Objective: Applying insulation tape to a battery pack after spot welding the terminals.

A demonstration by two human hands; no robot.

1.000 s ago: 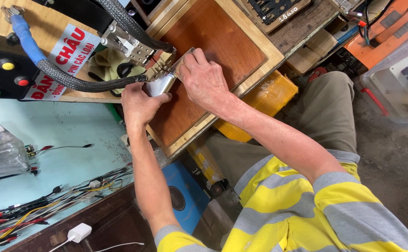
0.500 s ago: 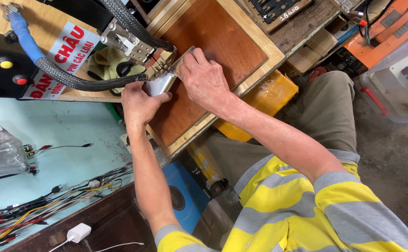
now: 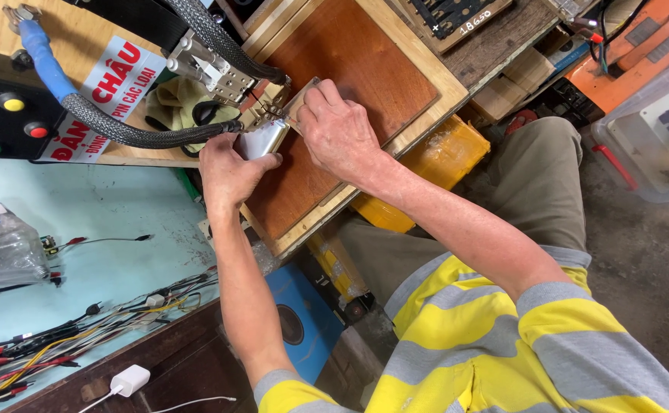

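Observation:
My left hand (image 3: 231,170) grips a small silver metal pouch cell (image 3: 262,138) and holds it up against the tips of a metal welding head (image 3: 220,70). My right hand (image 3: 342,134) is closed over the cell's far end, its fingers pinching a thin pale strip (image 3: 302,98) right at the tips. Both hands work over a reddish-brown wooden board (image 3: 365,69) with a pale wood frame. Two thick braided black cables (image 3: 132,134) run to the welding head.
A black box with yellow, red and green buttons (image 3: 6,115) sits at the left beside a red-and-white sign (image 3: 113,92). Loose coloured wires (image 3: 59,336) and a white charger (image 3: 129,378) lie on the light blue bench (image 3: 105,206). A yellow container (image 3: 434,153) stands under the board.

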